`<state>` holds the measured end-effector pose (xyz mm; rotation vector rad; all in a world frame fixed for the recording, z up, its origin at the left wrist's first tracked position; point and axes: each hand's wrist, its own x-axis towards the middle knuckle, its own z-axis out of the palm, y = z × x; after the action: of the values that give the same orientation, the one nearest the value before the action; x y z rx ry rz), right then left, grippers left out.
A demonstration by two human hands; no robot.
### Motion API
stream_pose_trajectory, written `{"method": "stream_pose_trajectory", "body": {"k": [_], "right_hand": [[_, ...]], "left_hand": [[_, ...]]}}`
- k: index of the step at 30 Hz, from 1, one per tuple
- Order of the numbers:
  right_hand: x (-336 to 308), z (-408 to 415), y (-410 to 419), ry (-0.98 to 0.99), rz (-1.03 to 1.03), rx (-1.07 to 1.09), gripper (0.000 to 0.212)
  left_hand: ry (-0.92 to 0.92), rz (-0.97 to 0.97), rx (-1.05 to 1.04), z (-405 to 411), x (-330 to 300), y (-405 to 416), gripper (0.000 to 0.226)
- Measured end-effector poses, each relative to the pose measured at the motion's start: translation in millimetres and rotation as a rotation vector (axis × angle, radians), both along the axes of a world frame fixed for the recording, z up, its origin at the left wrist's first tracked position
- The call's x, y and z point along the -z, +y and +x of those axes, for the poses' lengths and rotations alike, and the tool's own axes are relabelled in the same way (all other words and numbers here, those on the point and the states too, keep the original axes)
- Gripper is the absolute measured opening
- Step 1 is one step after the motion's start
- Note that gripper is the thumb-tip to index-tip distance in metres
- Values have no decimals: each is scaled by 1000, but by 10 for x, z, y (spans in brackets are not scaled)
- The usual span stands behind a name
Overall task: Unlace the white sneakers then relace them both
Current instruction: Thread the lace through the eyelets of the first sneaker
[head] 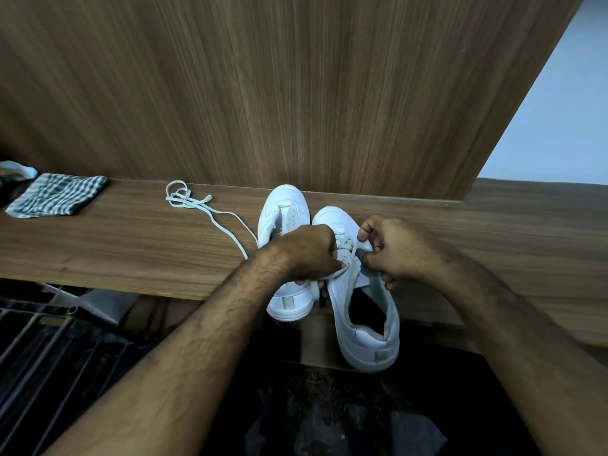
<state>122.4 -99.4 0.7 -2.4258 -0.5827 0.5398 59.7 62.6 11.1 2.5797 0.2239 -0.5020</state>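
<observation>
The left white leather sneaker (285,225) stands bare on the wooden shelf (131,245), its loose white lace (210,209) beside it. Both the left hand (307,255) and right hand (391,248) pinch the lace (345,245) on the right white sneaker (362,311), so unlacing looks about half done; all relacing remains.

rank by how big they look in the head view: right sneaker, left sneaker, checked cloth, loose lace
1. right sneaker, though it lies nearest the camera
2. left sneaker and checked cloth: too alike to rank
3. loose lace, smallest

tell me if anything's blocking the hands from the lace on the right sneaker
Nothing visible does: the left hand and right hand are already at the lace on the right sneaker.
</observation>
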Motion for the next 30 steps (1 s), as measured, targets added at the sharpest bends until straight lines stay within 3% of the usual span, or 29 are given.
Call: {"method": "stream_pose_trajectory", "body": {"k": [6,10,14,18,20,22,24,26,30], "right_hand": [[-3,6,-2,0,10,0,25],[-15,-4,7,8,5,-10,25],[-51,-16,-12,14,-9,-17,24],[-81,-14,-34,23,61,-61,16],[-97,29,-67,-148,112,-64,11],[-96,56,-81,-269,276,9,18],[-166,16,-74,-130,530,127,37],[-227,-48,-40,57,695,108,52],[-249,-92,8,116,733,-18,39]], "left_hand": [[45,-142,-74,25,0,-49,15],[-12,-496,-323,-7,-47,-59,15],[-73,-832,-283,-18,-107,-42,18],[-179,-1154,-328,-25,-244,-12,57],[-256,-1144,-327,-34,-313,-30,73],[-340,-993,-292,-71,-356,-88,77],[-353,-995,-263,-78,-368,-136,77],[-339,-1063,-259,-30,-312,-134,76],[-444,-1161,-268,63,-219,-72,79]]}}
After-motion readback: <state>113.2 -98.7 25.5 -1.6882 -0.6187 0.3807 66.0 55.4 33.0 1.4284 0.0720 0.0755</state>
